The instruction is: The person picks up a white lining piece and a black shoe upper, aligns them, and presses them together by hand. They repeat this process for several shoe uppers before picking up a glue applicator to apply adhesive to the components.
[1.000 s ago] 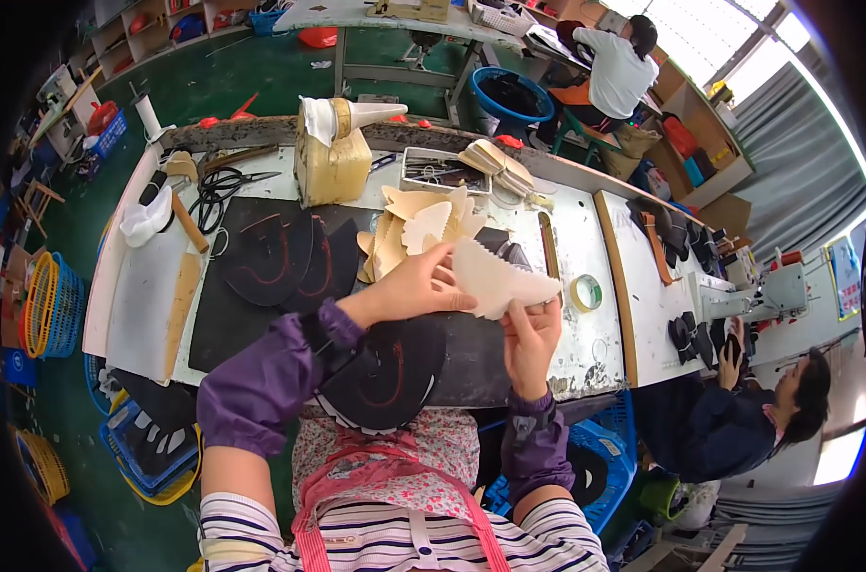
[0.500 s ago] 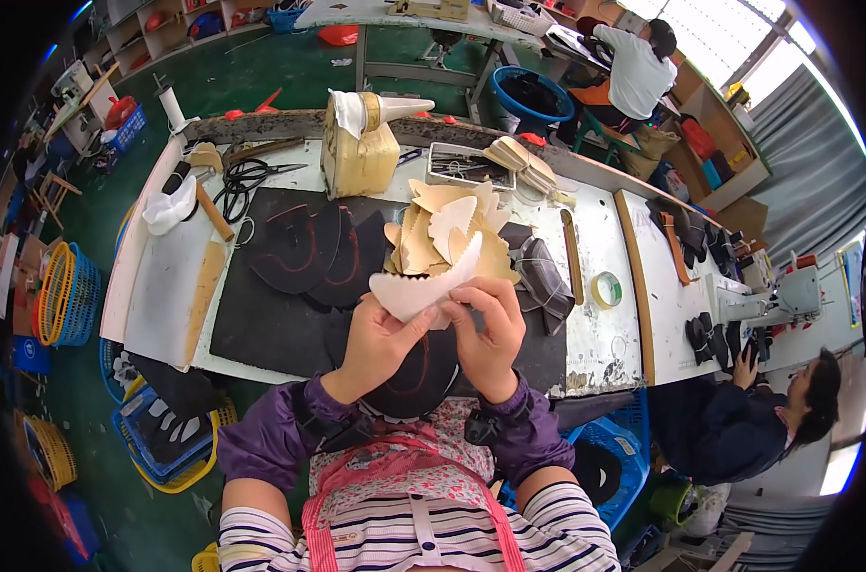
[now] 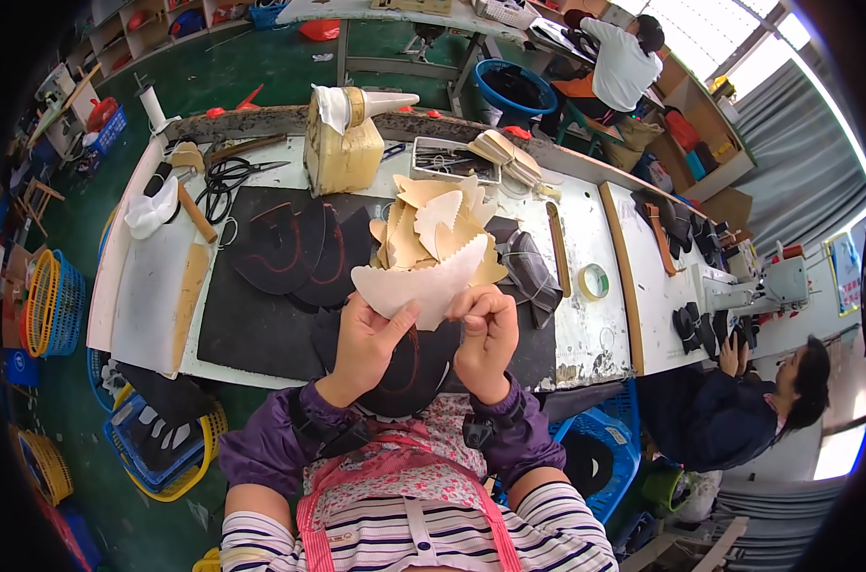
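A pale cream piece of thin material (image 3: 419, 286) with a zigzag-cut edge is held up over the near side of the workbench, its flat face showing. My left hand (image 3: 364, 348) grips its lower left part, the thumb pressed on the face. My right hand (image 3: 485, 338) is closed at its right edge, fingers curled in a pinch. Just behind lies a heap of tan and cream cut pieces (image 3: 419, 243) with similar zigzag edges. Black curved pieces (image 3: 285, 253) with reddish lines rest left of the heap on a black mat (image 3: 233, 329). Another black piece is partly hidden beneath my hands.
Black-handled scissors (image 3: 228, 181), a yellowish block (image 3: 342, 157) with a cone on top, a tool tray (image 3: 433, 167) and a tape roll (image 3: 593, 282) lie around the bench. Plastic baskets (image 3: 595, 448) stand below. One person (image 3: 738, 410) sits at right, another (image 3: 624, 67) farther back.
The cream piece has turned from a narrow, curved edge to a broader, flatter face. My right fingers have curled in more at its edge. The whole view has shifted slightly.
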Demonstrator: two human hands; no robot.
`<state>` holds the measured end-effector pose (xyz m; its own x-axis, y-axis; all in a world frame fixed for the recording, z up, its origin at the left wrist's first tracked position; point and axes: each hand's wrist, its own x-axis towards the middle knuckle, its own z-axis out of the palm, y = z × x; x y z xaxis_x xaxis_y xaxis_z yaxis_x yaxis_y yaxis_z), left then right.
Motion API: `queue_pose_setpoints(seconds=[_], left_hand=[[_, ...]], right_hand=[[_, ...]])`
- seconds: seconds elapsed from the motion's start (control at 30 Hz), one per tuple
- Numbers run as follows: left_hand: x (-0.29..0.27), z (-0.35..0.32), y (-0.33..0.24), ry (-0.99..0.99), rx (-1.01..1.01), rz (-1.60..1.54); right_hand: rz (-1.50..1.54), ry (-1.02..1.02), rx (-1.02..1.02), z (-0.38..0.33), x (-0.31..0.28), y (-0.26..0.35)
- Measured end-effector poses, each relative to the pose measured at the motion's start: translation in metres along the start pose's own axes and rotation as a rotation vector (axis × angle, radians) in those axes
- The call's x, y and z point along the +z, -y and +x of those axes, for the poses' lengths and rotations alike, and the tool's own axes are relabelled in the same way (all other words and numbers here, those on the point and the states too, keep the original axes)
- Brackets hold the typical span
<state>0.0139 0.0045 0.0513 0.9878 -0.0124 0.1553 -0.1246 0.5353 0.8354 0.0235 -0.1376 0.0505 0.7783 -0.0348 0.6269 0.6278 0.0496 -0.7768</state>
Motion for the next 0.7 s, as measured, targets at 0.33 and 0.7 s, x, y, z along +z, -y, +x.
queue_pose_setpoints(seconds=[0.33, 0.7], left_hand=[[-0.011, 0.002, 0.004, -0.031, -0.098, -0.109], [-0.017, -0.016, -0.001, 0.275, -0.290, 0.151]], right_hand=[[0.143, 0.109, 0.248, -0.012, -0.051, 0.027], [-0.109, 0.189, 0.725, -0.016, -0.100, 0.047]])
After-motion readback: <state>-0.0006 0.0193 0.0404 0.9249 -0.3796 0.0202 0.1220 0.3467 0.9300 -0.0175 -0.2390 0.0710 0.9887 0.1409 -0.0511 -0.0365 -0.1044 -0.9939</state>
